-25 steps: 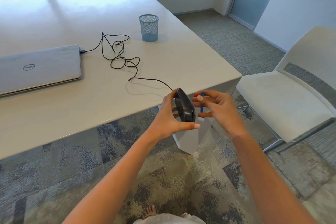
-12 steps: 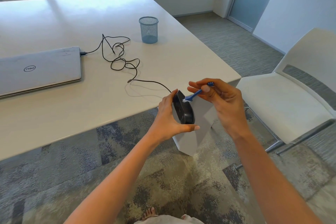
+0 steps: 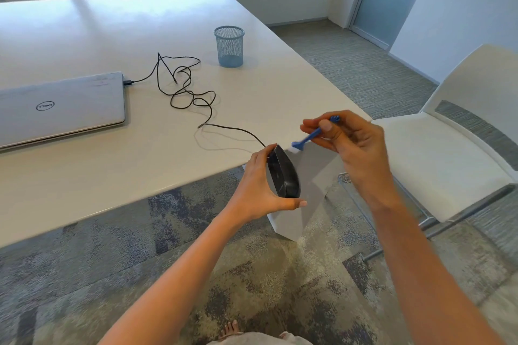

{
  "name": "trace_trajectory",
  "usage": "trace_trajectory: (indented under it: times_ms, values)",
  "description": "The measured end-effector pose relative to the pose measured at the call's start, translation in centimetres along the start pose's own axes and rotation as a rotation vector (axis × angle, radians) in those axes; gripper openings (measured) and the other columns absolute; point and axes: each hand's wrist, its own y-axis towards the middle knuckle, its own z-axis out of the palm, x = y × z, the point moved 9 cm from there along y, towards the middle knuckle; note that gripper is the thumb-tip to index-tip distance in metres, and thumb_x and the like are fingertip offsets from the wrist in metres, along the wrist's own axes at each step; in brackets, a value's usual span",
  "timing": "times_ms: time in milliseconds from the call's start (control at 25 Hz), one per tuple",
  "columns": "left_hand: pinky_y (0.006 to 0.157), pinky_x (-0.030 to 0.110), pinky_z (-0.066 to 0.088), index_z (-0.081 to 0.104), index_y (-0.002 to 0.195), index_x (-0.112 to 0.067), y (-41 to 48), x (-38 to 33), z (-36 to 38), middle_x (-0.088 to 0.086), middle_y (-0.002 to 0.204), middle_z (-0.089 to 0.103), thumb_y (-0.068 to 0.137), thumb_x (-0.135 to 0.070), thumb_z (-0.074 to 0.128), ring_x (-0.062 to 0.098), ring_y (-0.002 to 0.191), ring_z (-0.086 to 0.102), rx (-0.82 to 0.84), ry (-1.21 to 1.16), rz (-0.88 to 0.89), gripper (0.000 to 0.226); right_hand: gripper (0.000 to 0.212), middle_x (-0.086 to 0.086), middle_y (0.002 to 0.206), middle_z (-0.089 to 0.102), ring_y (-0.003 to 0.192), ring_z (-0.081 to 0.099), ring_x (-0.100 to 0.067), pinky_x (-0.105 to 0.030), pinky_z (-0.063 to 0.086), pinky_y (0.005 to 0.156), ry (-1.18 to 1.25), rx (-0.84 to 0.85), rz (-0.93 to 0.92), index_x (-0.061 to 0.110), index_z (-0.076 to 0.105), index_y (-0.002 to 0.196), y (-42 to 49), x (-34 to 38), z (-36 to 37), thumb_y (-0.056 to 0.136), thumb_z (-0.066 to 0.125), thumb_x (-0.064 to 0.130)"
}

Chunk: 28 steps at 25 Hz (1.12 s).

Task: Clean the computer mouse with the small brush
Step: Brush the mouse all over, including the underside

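Observation:
A black wired computer mouse (image 3: 283,173) is held on its side just off the table's near edge, gripped by my left hand (image 3: 256,190) with the thumb under it and fingers over its far end. My right hand (image 3: 350,143) pinches a small blue brush (image 3: 311,136) by its handle. The brush's white bristle end points down-left and sits just above and right of the mouse's top end, a small gap apart. The mouse's black cable (image 3: 185,92) runs in loops across the table to a closed silver laptop (image 3: 60,108).
The white table (image 3: 112,171) fills the left and middle. A blue mesh cup (image 3: 229,46) stands behind the cable. A white chair (image 3: 437,148) is close on the right, and two more chair backs stand beyond the table. Patterned carpet lies below.
My right hand turned the brush from upright behind the fingers to pointing down-left at the mouse, then lifted its bristles slightly off the mouse's top. The left hand barely moved.

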Motion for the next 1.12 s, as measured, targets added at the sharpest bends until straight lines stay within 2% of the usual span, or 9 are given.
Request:
trace_trajectory:
  times_ms: [120,200,360,520,600,720,800,960,1120]
  values:
    - [0.111,0.034,0.041,0.023,0.15,-0.025,0.1,-0.5,-0.1,-0.007,0.144,0.039,0.055,-0.052,0.093,0.009,0.133,0.042,-0.018,-0.034,0.016,0.121,0.016,-0.005,0.101,0.077,0.104,0.073,-0.021,-0.031,0.057,0.092,-0.048,0.021,0.027,0.0,0.068,0.104,-0.7,-2.0,1.3,0.093,0.062,0.008]
    - [0.108,0.03,0.043,0.023,0.15,-0.023,0.3,-0.1,-0.9,-0.006,0.143,0.039,0.056,-0.047,0.094,0.01,0.131,0.044,-0.051,-0.04,0.017,0.12,0.016,-0.001,0.097,0.079,0.101,0.074,-0.019,-0.029,0.058,0.088,-0.034,0.054,0.051,0.005,0.069,0.102,-1.5,-2.8,1.1,0.091,0.062,0.014]
    - [0.099,0.018,0.04,0.02,0.151,-0.026,0.5,0.5,-2.0,-0.005,0.142,0.036,0.059,-0.048,0.093,0.01,0.127,0.044,-0.06,-0.008,0.008,0.12,0.012,-0.009,0.096,0.079,0.094,0.076,-0.029,-0.032,0.062,0.076,0.036,0.078,0.109,0.014,0.071,0.096,-2.5,-2.7,-0.7,0.093,0.059,0.019]
    - [0.098,0.026,0.042,0.017,0.154,-0.024,0.8,-0.6,-1.1,0.001,0.143,0.032,0.058,-0.053,0.09,0.018,0.127,0.044,-0.034,0.126,0.053,0.124,0.018,-0.009,0.096,0.079,0.093,0.076,-0.029,-0.03,0.061,0.076,0.115,-0.004,0.12,0.008,0.071,0.101,-2.0,-2.5,-0.6,0.09,0.065,0.022]
    - [0.097,0.027,0.043,0.018,0.154,-0.023,0.9,-1.2,-0.9,0.001,0.141,0.032,0.057,-0.055,0.09,0.02,0.126,0.045,-0.042,0.169,0.067,0.125,0.02,-0.005,0.093,0.079,0.092,0.077,-0.023,-0.031,0.062,0.078,-0.032,0.006,0.095,0.006,0.071,0.101,-2.4,-2.7,0.1,0.09,0.066,0.021]
    - [0.1,0.033,0.048,0.018,0.153,-0.024,0.8,-1.1,-1.0,0.0,0.14,0.031,0.055,-0.059,0.089,0.022,0.126,0.045,-0.033,0.215,0.053,0.126,0.015,0.003,0.092,0.079,0.091,0.076,-0.017,-0.043,0.062,0.081,-0.341,-0.197,-0.095,0.013,0.074,0.103,-2.7,-0.9,-1.9,0.094,0.066,0.023]
    - [0.101,0.037,0.049,0.018,0.153,-0.026,0.6,-1.1,-1.0,-0.001,0.141,0.031,0.055,-0.061,0.088,0.023,0.127,0.045,-0.027,0.217,0.047,0.126,0.02,0.002,0.096,0.078,0.092,0.075,-0.017,-0.048,0.061,0.083,-0.399,-0.265,-0.179,0.012,0.074,0.106,-2.5,0.3,-2.2,0.094,0.066,0.026]
    - [0.098,0.03,0.045,0.018,0.153,-0.025,0.8,-1.1,-1.0,-0.001,0.142,0.032,0.053,-0.061,0.089,0.021,0.127,0.046,-0.042,0.193,0.036,0.128,0.013,-0.002,0.093,0.078,0.092,0.076,-0.018,-0.046,0.061,0.084,-0.332,-0.144,-0.064,0.014,0.074,0.101,-2.7,-0.8,0.4,0.094,0.066,0.02]
    - [0.102,0.034,0.045,0.018,0.155,-0.023,0.5,-0.8,-1.1,0.0,0.143,0.034,0.054,-0.059,0.09,0.021,0.129,0.045,-0.027,0.203,0.01,0.129,0.008,-0.004,0.089,0.079,0.088,0.077,-0.02,-0.029,0.062,0.075,-0.065,-0.032,0.024,0.014,0.072,0.095,-2.4,-1.0,1.1,0.095,0.065,0.016]
